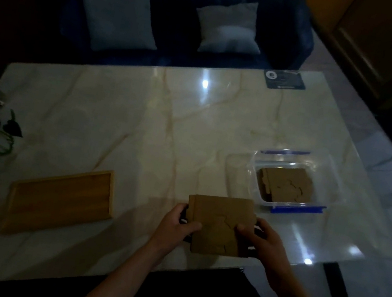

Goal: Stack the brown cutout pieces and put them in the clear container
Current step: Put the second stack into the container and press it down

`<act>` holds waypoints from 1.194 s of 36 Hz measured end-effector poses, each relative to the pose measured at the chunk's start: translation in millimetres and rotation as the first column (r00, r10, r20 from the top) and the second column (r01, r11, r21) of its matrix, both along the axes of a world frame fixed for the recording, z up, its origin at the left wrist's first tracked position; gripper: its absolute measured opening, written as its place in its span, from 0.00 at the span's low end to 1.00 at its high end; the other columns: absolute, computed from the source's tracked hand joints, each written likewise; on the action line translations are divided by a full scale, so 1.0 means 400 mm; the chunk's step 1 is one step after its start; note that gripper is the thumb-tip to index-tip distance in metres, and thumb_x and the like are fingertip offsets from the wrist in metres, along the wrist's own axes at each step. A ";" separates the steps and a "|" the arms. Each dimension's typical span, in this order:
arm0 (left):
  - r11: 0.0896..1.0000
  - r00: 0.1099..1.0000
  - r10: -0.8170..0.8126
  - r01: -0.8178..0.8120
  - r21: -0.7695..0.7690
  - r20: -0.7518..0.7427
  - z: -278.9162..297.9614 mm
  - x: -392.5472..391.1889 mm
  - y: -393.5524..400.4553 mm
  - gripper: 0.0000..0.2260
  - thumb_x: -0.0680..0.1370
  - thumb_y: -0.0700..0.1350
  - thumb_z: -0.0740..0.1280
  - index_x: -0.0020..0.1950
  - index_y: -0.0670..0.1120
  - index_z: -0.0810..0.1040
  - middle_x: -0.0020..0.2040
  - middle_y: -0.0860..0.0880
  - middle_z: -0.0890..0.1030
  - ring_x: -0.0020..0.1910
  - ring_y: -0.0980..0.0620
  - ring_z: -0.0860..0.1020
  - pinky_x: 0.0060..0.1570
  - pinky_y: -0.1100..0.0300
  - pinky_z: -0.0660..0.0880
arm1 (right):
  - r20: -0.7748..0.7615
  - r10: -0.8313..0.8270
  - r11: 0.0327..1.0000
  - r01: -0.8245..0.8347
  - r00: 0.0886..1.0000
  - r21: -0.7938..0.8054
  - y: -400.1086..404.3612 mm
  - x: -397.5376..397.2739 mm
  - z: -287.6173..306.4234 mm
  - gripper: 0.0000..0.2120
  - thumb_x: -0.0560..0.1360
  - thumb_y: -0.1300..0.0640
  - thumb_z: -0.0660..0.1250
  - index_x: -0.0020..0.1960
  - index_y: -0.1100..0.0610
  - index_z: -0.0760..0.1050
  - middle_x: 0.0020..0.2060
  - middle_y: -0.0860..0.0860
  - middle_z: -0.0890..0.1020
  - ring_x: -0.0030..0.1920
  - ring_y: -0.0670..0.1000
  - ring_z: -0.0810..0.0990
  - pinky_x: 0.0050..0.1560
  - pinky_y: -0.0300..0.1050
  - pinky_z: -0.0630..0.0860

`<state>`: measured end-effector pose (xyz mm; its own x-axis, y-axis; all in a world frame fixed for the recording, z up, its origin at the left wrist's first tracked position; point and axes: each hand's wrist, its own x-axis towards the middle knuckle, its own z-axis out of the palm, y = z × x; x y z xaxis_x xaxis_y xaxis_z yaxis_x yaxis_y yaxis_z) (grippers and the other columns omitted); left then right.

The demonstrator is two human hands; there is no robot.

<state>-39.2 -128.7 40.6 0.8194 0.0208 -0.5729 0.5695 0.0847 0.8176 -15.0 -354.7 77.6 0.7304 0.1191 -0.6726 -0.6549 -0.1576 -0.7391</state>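
A stack of brown cutout pieces (pixel 219 219) is held near the table's front edge, between both hands. My left hand (pixel 179 225) grips its left side with the thumb on top. At the stack's right side my right hand (pixel 262 241) grips it the same way. Just beyond and to the right stands the clear container (pixel 333 180) with blue clips, its top open. More brown cutout pieces (pixel 284 185) lie flat inside it. The room is dim.
A wooden tray (pixel 60 201) lies at the front left of the marble table (pixel 143 119). A dark card (pixel 284 79) sits at the far right corner. Plant leaves (pixel 12 128) reach in at the left edge. A sofa with two cushions stands behind the table.
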 end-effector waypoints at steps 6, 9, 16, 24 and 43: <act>0.999 1.000 0.026 -0.025 0.047 -0.005 0.004 0.060 -0.106 0.18 0.72 0.42 0.73 0.61 0.48 0.76 0.55 0.44 0.81 0.46 0.49 0.82 0.34 0.62 0.78 | 0.028 0.011 1.000 -0.010 1.000 -0.022 -0.114 0.066 -0.003 0.15 0.73 0.50 0.71 0.58 0.48 0.75 0.50 0.53 0.84 0.44 0.52 0.86 0.38 0.44 0.82; 0.996 0.998 0.056 -0.057 0.068 0.013 0.005 0.094 -0.167 0.17 0.72 0.42 0.74 0.59 0.51 0.76 0.55 0.45 0.80 0.45 0.50 0.82 0.34 0.62 0.78 | 0.038 0.007 1.000 -0.006 0.999 -0.024 -0.172 0.105 -0.006 0.15 0.72 0.49 0.72 0.58 0.48 0.76 0.49 0.52 0.85 0.43 0.49 0.86 0.35 0.41 0.81; 0.979 0.985 0.168 -0.172 0.109 0.042 0.008 0.167 -0.313 0.20 0.73 0.42 0.73 0.65 0.47 0.75 0.54 0.46 0.80 0.44 0.52 0.82 0.36 0.61 0.80 | 0.081 0.005 1.000 -0.003 0.997 -0.030 -0.301 0.201 -0.010 0.14 0.73 0.53 0.73 0.58 0.52 0.77 0.50 0.54 0.85 0.44 0.52 0.86 0.37 0.45 0.82; 0.947 0.971 0.232 -0.237 0.217 0.052 0.013 0.273 -0.457 0.19 0.74 0.41 0.71 0.64 0.45 0.76 0.53 0.46 0.80 0.47 0.47 0.82 0.43 0.52 0.82 | 0.175 0.077 0.981 -0.043 0.982 -0.187 -0.422 0.320 -0.008 0.17 0.73 0.48 0.73 0.60 0.50 0.76 0.47 0.50 0.84 0.44 0.50 0.85 0.35 0.41 0.81; 0.793 0.993 0.034 0.041 0.608 -0.111 -0.001 0.481 -0.538 0.09 0.75 0.44 0.67 0.55 0.46 0.78 0.52 0.46 0.83 0.46 0.49 0.80 0.45 0.55 0.77 | 0.135 0.244 0.879 -0.161 0.960 -0.450 -0.452 0.542 -0.125 0.14 0.77 0.51 0.68 0.59 0.56 0.77 0.48 0.54 0.83 0.41 0.50 0.83 0.40 0.43 0.82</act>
